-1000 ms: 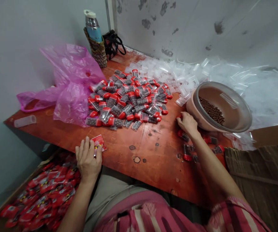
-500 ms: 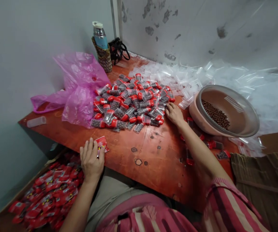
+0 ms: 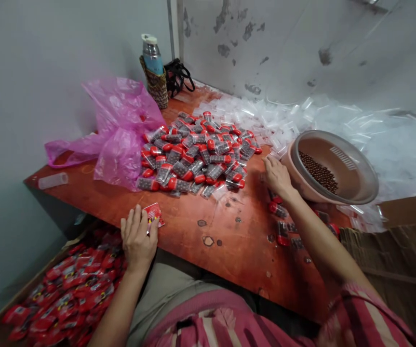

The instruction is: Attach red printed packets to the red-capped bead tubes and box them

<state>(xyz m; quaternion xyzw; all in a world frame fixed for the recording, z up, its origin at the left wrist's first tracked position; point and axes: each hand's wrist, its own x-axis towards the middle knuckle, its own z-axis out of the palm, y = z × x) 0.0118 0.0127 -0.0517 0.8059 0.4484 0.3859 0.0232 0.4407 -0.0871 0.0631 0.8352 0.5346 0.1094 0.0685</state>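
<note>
My left hand (image 3: 139,241) rests at the near edge of the table, its fingers stretched forward. A small red printed packet (image 3: 154,215) lies between its thumb and index finger, partly covered by them. My right hand (image 3: 277,177) reaches past the right side of a heap of clear red-capped tubes (image 3: 193,159) filled with dark beads. Its fingers are extended and slightly bent, and nothing shows in them. Just below that hand lie several loose red-capped tubes (image 3: 282,233), partly hidden by the forearm.
Nested basins (image 3: 359,180) hold brown beads (image 3: 318,171). Empty clear tubes (image 3: 403,144) are piled behind. A pink plastic bag (image 3: 121,130), a thermos (image 3: 153,62) and one lone tube (image 3: 53,180) stand left. A box of red packets (image 3: 70,294) sits below; stacked cardboard (image 3: 392,260) is right.
My right hand has moved right, from the edge of the tube heap toward the basins. My left hand stays on the red packet. The view has shifted slightly.
</note>
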